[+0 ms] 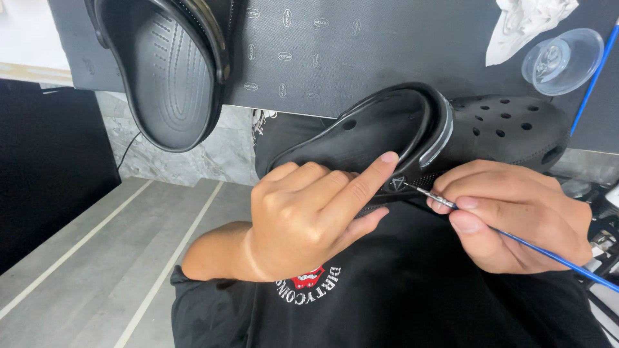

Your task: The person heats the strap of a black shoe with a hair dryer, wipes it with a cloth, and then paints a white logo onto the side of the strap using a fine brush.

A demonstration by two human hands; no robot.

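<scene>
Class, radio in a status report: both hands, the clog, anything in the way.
Left hand grips black clog, forefinger along heel strap. Right hand holds blue fine brush, tip at strap rivet. Second clog on mat, apart. Nothing blocking.

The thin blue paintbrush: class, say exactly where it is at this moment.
In the head view, the thin blue paintbrush sits at lower right, pinched in the right hand, its tip touching the strap rivet of the black clog steadied by the left hand.
</scene>
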